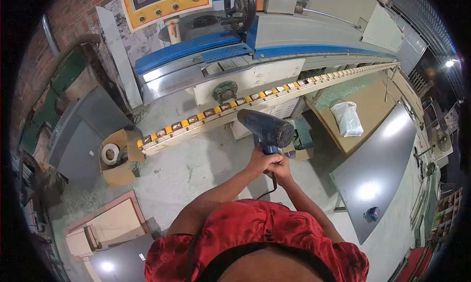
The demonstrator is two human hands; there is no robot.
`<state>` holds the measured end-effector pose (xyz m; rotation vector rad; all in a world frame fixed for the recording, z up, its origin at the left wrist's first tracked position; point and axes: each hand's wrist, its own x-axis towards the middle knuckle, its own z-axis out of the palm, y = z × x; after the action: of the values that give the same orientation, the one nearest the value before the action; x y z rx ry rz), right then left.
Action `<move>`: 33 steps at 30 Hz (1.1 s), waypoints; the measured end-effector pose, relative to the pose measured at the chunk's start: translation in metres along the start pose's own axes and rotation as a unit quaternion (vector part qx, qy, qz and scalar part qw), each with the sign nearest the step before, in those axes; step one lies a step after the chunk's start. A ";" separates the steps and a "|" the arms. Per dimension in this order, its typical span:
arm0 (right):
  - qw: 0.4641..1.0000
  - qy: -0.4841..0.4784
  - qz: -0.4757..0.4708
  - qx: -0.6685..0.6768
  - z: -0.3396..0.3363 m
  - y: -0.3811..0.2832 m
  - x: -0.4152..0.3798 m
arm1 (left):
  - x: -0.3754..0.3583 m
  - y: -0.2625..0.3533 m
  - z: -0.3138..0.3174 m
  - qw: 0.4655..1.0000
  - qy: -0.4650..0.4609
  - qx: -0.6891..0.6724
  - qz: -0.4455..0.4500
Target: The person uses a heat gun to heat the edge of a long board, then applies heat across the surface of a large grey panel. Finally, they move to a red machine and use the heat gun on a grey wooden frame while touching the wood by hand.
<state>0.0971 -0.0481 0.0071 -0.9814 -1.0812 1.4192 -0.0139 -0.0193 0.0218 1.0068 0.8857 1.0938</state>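
Observation:
A dark blue heat gun [265,127] is held up in front of my body, its barrel pointing up and to the left and its round vented back end toward the right. My left hand [261,161] is closed around the handle below the barrel. Against it, my right hand [281,168] is closed at the lower part of the handle, with some fingers hidden. A black cord [273,184] hangs down from below the hands. Beyond the heat gun runs a long rail with yellow and dark rollers [208,112].
Behind the rail stands a blue and white machine [314,37] with a yellow control panel [169,5]. A cardboard box [120,174] holds a tape roll [111,153] at left. On the right, a white bag [347,119] lies on a wooden table, beside a grey panel [375,169].

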 end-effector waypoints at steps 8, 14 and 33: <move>0.999 -0.032 0.017 -0.035 0.009 0.008 -0.012 | -0.024 -0.008 -0.013 1.000 0.021 -0.016 0.017; 0.993 -0.072 0.034 -0.091 0.029 0.009 -0.019 | -0.056 0.003 -0.027 0.994 0.063 -0.060 0.061; 0.976 -0.102 -0.022 -0.189 0.051 0.010 -0.013 | -0.048 -0.016 -0.048 0.989 0.134 -0.025 0.061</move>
<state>0.0469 -0.0664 0.0109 -1.0845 -1.5565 1.3254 -0.0650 -0.0583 -0.0043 0.8937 1.0167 1.3705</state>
